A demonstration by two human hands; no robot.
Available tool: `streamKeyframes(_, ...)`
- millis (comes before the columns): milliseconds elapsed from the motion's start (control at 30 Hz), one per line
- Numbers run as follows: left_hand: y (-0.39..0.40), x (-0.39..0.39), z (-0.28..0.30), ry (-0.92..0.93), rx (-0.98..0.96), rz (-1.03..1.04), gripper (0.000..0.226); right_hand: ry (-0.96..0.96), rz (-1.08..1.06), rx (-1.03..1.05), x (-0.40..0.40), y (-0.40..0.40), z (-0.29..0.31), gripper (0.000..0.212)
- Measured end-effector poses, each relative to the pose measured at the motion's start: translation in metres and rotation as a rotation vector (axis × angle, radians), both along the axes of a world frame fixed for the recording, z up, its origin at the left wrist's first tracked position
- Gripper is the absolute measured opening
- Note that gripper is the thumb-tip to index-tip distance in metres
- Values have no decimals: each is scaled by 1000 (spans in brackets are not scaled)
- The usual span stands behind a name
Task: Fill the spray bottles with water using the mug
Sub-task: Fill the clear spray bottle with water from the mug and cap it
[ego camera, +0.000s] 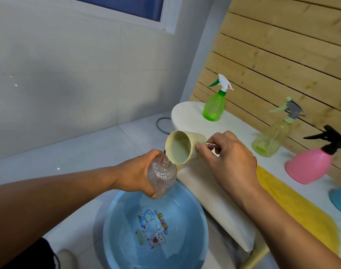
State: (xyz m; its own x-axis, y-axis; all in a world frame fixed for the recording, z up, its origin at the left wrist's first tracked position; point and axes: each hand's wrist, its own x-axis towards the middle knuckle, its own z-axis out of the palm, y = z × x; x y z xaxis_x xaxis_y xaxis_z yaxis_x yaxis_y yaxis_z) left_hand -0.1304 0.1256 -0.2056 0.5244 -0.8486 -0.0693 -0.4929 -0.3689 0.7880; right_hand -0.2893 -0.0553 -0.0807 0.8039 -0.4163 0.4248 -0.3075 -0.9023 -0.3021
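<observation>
— Low in the frame, nearest the lens, what is seen?

— Two bare forearms are seen reaching in from the bottom corners, over a blue basin [185,200] of water at bottom centre. A clear bottle [161,176] with its spray head off is held tilted above the basin; the left hand [135,173] is wrapped round its far side, fingers curled about the body. The mug [182,150] is gripped by its handle in the right hand [229,156], thumb laid along the side, and is tipped so its lip is touching or just over the bottle's open neck, centre frame.

— How is this pour best done?

— The neck is narrow and the mug's mouth wide, so the lip should be kept right against the opening and the tilt raised slowly; a thin stream is wanted. Both should be kept over the basin, so that spills are caught there. The bottle could be brought more upright as it fills, or water may be lost.

— And the rest?

— A green bottle [214,105], a yellowish one [270,140] and a pink one [311,166] are stood along the white board [187,113] at centre right, heads on. Whether they are filled cannot be told.
</observation>
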Motion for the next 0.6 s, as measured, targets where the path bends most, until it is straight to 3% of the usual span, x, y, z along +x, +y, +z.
streamKeyframes(600,-3,0,1,-25,19,-17,109,-63,52,-107,1,-4,-1,29)
